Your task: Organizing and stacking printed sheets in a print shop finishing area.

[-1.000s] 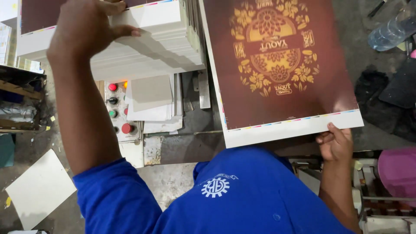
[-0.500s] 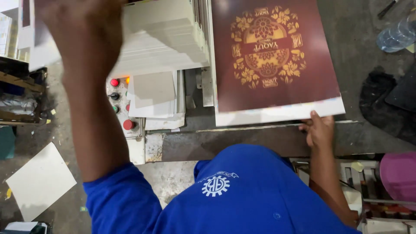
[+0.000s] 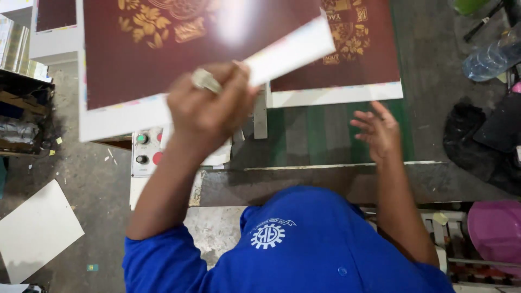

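My left hand point(image 3: 209, 106) is raised and gripping the white lower edge of a large maroon printed sheet point(image 3: 135, 59) with a gold ornament, held tilted in the air over the left side. A second sheet of the same kind point(image 3: 353, 59) lies flat on the machine further away. My right hand point(image 3: 377, 130) hovers with fingers spread over the green feed table point(image 3: 325, 135), just below that flat sheet's white edge and not touching it. My blue shirt fills the bottom of the view.
A control panel point(image 3: 145, 149) with green, black and red buttons sits under the lifted sheet. More sheets point(image 3: 54, 38) are stacked at top left. A white board point(image 3: 38, 230) lies on the floor. At the right are a plastic bottle point(image 3: 488, 59), a black bag point(image 3: 472, 135) and a pink tub point(image 3: 496, 230).
My left hand has picked a sheet off the stack and lifted it toward the middle. My right hand has let go of the other sheet, which now lies further in.
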